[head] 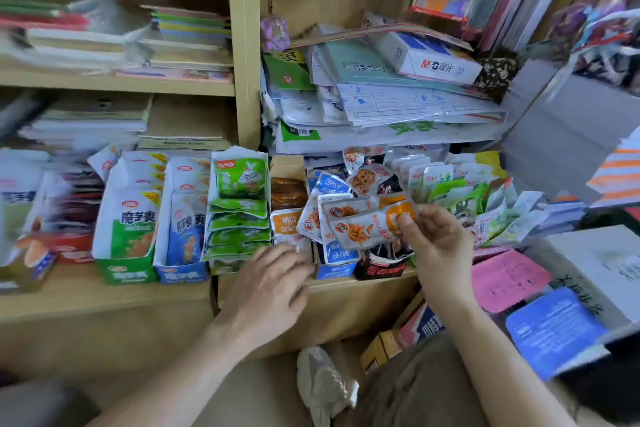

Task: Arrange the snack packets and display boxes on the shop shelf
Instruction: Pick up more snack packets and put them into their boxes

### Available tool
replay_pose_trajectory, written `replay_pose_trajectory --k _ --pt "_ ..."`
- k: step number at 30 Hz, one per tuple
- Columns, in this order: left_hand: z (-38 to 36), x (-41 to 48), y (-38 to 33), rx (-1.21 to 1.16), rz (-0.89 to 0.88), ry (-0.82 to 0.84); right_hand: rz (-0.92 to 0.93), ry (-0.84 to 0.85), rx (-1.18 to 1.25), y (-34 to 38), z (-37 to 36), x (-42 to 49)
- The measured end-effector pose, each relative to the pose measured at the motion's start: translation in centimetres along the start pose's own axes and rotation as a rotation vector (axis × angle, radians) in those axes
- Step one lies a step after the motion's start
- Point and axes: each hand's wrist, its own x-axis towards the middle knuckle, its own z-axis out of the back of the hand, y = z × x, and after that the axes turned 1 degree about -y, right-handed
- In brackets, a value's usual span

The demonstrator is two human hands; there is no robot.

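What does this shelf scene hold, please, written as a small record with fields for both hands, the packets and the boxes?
right grip: bare hand, pinches orange-and-white packets above the snack row
left grip: bare hand, fingers extended at the shelf front; contact unclear, blurred
green box: upright, holds white-and-green packets
blue box: beside the green box, on its picture-right
rabbit box: green packets stacked inside
paper pile: on the shelf above the snacks
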Motion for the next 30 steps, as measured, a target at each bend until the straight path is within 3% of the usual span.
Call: replay_pose_trajectory --k 5,8,13,17,22,30 --pt "2.6 -0.2 4.4 0.062 0.238 -0.020 0.051 0.134 -0.100 -0.3 -4.0 1.0" --pt "3.4 -0.8 6.5 0.002 0.333 0.020 0.089 0.264 -0.287 -1.2 -6.0 2.1" --pt "3.7 -1.7 7.3 -0.081 0.331 0.050 0.324 0.511 -0.694 -3.2 -8.7 3.2" --pt "4.1 -1.6 7.2 -0.102 0.334 0.043 0.369 0.668 -0.905 -4.3 -11.2 3.9" --pt "4.0 -1.2 6.8 -0.077 0.367 0.032 0.588 0.510 -1.067 -5.4 -12.3 3.8" --pt "3.2 0.9 4.1 -0.089 0.304 0.041 0.511 0.389 -0.760 -4.2 -6.1 0.4"
